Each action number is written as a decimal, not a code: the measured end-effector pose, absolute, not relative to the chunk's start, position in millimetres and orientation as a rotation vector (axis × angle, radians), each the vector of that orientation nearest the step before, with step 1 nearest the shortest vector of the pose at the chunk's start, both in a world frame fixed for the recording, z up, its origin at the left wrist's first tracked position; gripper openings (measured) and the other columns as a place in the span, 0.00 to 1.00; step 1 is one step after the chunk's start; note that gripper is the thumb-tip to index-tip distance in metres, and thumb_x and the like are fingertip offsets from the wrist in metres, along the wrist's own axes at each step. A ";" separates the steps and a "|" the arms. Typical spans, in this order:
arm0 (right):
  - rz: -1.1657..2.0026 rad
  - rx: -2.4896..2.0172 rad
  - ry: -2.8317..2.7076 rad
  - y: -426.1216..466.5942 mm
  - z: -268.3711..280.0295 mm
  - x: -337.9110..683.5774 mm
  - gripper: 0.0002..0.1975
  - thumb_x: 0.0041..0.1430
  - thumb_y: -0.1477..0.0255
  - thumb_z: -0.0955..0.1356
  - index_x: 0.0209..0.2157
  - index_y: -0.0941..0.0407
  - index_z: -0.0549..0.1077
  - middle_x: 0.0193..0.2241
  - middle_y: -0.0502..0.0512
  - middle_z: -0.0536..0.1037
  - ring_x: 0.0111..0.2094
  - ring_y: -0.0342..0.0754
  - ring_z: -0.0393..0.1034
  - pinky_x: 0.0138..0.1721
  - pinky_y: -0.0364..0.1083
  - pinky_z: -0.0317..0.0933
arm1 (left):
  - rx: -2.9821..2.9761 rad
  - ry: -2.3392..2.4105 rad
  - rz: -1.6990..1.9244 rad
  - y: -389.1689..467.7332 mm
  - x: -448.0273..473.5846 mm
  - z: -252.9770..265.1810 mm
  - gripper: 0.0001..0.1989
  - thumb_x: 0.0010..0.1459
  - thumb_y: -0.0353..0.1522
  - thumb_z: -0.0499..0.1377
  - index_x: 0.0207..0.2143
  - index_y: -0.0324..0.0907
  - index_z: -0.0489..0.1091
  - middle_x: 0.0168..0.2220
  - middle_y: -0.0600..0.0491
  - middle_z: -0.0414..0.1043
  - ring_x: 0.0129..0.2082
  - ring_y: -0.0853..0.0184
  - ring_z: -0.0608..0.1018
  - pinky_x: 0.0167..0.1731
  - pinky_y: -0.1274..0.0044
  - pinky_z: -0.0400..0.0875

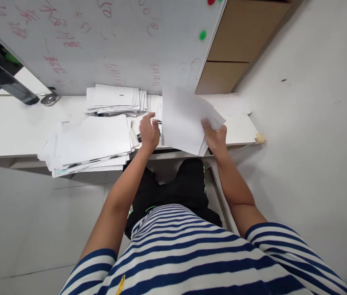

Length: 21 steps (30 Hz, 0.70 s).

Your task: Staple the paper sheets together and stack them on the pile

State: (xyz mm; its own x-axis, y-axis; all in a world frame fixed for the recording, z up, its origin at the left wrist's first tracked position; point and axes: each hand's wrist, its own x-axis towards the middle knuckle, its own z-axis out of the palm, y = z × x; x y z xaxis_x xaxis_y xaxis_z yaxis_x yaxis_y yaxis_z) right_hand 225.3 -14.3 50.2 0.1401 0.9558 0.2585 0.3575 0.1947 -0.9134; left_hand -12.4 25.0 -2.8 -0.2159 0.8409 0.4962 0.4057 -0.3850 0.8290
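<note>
My right hand grips several sheets of paper by their right edge, thumb on top; the sheets are fanned slightly, and printed lines show near the thumb. A short way left of them, my left hand is raised over the desk, fingers and thumb apart, with nothing in it that I can see. Beside it on the left lies a large, uneven paper stack, partly overhanging the desk's front edge. Behind that sits a smaller paper pile. A small dark object shows partly beside my left hand.
The narrow white desk runs across the view, backed by a whiteboard with red writing. A computer mouse and a dark bottle-like cylinder are at the left. Cardboard boxes stand behind on the right, next to a white wall.
</note>
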 end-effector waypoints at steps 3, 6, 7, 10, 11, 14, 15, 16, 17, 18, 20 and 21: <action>0.708 -1.343 -1.329 -13.8 43.8 227.2 0.32 0.52 0.39 0.67 0.36 0.56 0.77 0.33 0.58 0.79 0.45 0.58 0.75 0.43 0.52 0.73 | 1.554 1.210 1.554 16.9 7.2 22.3 0.26 0.57 0.55 0.59 0.44 0.45 0.70 0.42 0.49 0.73 0.48 0.60 0.75 0.49 0.70 0.69; 0.688 -1.321 -1.274 -10.9 39.3 226.9 0.33 0.53 0.39 0.66 0.39 0.56 0.77 0.35 0.59 0.80 0.48 0.57 0.75 0.47 0.53 0.72 | 1.420 1.200 1.568 14.4 13.6 30.1 0.19 0.56 0.50 0.64 0.37 0.44 0.69 0.35 0.53 0.72 0.39 0.66 0.75 0.39 0.74 0.71; 0.676 -1.309 -1.261 -10.0 38.2 227.3 0.34 0.54 0.39 0.65 0.39 0.56 0.77 0.36 0.59 0.80 0.49 0.57 0.74 0.48 0.53 0.72 | 1.385 1.207 1.572 14.9 12.2 30.0 0.18 0.56 0.48 0.65 0.35 0.44 0.69 0.33 0.54 0.71 0.36 0.67 0.75 0.37 0.75 0.70; 0.657 -1.291 -1.240 -8.0 35.3 231.1 0.35 0.54 0.38 0.64 0.40 0.56 0.77 0.37 0.59 0.80 0.50 0.57 0.74 0.50 0.54 0.71 | 1.352 1.196 1.510 17.0 3.7 27.4 0.17 0.53 0.45 0.68 0.29 0.43 0.68 0.28 0.56 0.69 0.31 0.69 0.74 0.32 0.76 0.69; 0.659 -1.297 -1.240 -7.3 34.1 232.8 0.35 0.54 0.38 0.64 0.39 0.56 0.77 0.36 0.59 0.79 0.49 0.57 0.74 0.50 0.53 0.71 | 1.357 1.187 1.476 17.1 1.4 26.8 0.18 0.51 0.45 0.69 0.28 0.43 0.67 0.27 0.56 0.69 0.31 0.69 0.74 0.31 0.76 0.69; 0.695 -1.328 -1.261 -3.6 31.0 235.1 0.34 0.53 0.37 0.64 0.36 0.56 0.76 0.32 0.57 0.79 0.46 0.56 0.75 0.48 0.53 0.72 | 1.369 1.131 1.394 16.2 2.1 25.8 0.18 0.51 0.47 0.69 0.32 0.43 0.70 0.31 0.54 0.73 0.33 0.67 0.77 0.33 0.75 0.71; 0.716 -1.333 -1.277 -1.8 30.7 234.3 0.34 0.52 0.37 0.65 0.35 0.56 0.76 0.31 0.56 0.79 0.45 0.56 0.75 0.48 0.53 0.72 | 1.364 1.105 1.387 16.3 4.7 25.4 0.19 0.51 0.48 0.68 0.36 0.44 0.71 0.34 0.53 0.75 0.36 0.66 0.78 0.35 0.74 0.73; 0.740 -1.328 -1.294 0.2 31.4 232.6 0.33 0.51 0.38 0.67 0.35 0.56 0.76 0.31 0.56 0.79 0.44 0.56 0.76 0.47 0.53 0.72 | 1.353 1.080 1.391 17.0 7.9 24.9 0.21 0.52 0.49 0.67 0.40 0.44 0.71 0.37 0.52 0.76 0.38 0.64 0.79 0.37 0.73 0.74; 0.767 -1.312 -1.311 2.3 33.3 230.2 0.33 0.49 0.39 0.69 0.35 0.56 0.76 0.31 0.56 0.79 0.44 0.56 0.76 0.47 0.53 0.73 | 1.337 1.057 1.400 18.4 11.1 24.4 0.23 0.52 0.50 0.67 0.43 0.45 0.71 0.39 0.51 0.77 0.40 0.63 0.79 0.39 0.72 0.74; 0.794 -1.284 -1.325 4.5 36.5 227.5 0.32 0.47 0.40 0.70 0.36 0.56 0.77 0.32 0.57 0.80 0.44 0.57 0.76 0.47 0.53 0.73 | 1.322 1.035 1.404 20.6 13.7 24.3 0.25 0.52 0.50 0.66 0.46 0.45 0.70 0.41 0.50 0.77 0.42 0.62 0.80 0.41 0.71 0.75; 0.847 -1.211 -1.347 8.5 47.1 222.9 0.31 0.45 0.43 0.74 0.38 0.56 0.78 0.34 0.57 0.81 0.46 0.58 0.76 0.48 0.54 0.73 | 1.306 0.989 1.379 26.3 15.6 26.4 0.28 0.52 0.51 0.67 0.49 0.45 0.69 0.43 0.49 0.77 0.44 0.61 0.80 0.44 0.69 0.75; 0.872 -1.178 -1.356 10.3 53.8 221.6 0.30 0.44 0.45 0.75 0.38 0.56 0.78 0.35 0.57 0.81 0.46 0.59 0.76 0.48 0.55 0.73 | 1.305 0.965 1.352 29.6 14.5 28.9 0.29 0.51 0.51 0.67 0.50 0.45 0.69 0.44 0.48 0.77 0.45 0.60 0.80 0.45 0.67 0.75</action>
